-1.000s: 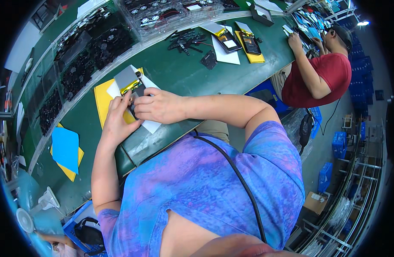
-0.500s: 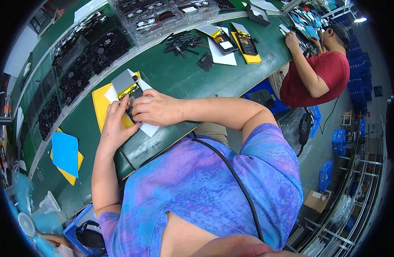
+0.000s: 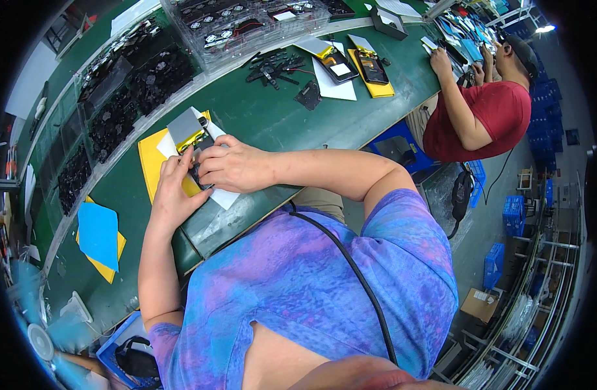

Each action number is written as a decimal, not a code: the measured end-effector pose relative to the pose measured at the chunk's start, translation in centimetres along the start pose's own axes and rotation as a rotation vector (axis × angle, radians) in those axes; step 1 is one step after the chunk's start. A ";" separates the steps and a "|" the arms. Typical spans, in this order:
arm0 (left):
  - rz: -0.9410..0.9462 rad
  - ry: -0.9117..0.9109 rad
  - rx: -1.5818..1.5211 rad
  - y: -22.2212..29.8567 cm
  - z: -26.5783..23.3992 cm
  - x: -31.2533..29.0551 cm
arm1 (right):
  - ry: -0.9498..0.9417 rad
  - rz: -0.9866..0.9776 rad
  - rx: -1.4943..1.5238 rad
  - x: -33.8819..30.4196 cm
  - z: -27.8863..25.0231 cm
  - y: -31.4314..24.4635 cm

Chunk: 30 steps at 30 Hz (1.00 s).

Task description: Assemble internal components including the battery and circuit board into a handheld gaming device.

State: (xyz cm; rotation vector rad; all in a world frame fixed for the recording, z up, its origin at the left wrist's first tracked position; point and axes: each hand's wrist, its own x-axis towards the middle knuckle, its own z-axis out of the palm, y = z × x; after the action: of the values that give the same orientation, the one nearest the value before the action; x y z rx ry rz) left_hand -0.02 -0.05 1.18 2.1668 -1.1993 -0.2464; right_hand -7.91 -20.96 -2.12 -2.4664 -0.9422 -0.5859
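A small black electronic device [image 3: 196,170] lies between my hands, mostly hidden under the fingers. Joined to its far end by yellow tape is a flat grey battery pack [image 3: 183,127]. My left hand [image 3: 173,192] curls round the device's left side, thumb along the near edge. From the right, my right hand [image 3: 237,166] presses bent fingers onto the top of it; whatever small part may be under the fingertips is hidden. Beneath the device are a white sheet [image 3: 224,198] and a yellow envelope-like sheet [image 3: 150,159].
Two similar opened devices [image 3: 339,69] lie further right, near loose black parts [image 3: 272,68]. Clear trays [image 3: 246,26] of components line the far side. A blue sheet [image 3: 98,234] rests at left, by a spinning fan [image 3: 40,341]. A co-worker [image 3: 477,117] in red works at right.
My hands stay at the device with almost no visible shift. The co-worker's head and arms have moved slightly.
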 end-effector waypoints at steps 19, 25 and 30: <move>0.019 0.019 -0.026 -0.1 0.1 0.0 | -0.015 -0.002 -0.022 -0.4 0.2 -0.1; 0.025 0.023 -0.012 -0.3 0.3 0.0 | -0.028 0.003 -0.062 -0.1 -0.3 -0.4; 0.026 0.022 -0.023 -0.5 0.4 0.0 | -0.042 0.014 -0.047 -0.3 -0.1 -0.2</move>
State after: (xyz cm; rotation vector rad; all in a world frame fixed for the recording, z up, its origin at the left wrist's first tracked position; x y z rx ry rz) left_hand 0.17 -0.06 0.59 2.1273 -1.2061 -0.2240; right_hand -8.27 -20.98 -2.13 -2.5340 -0.9369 -0.5601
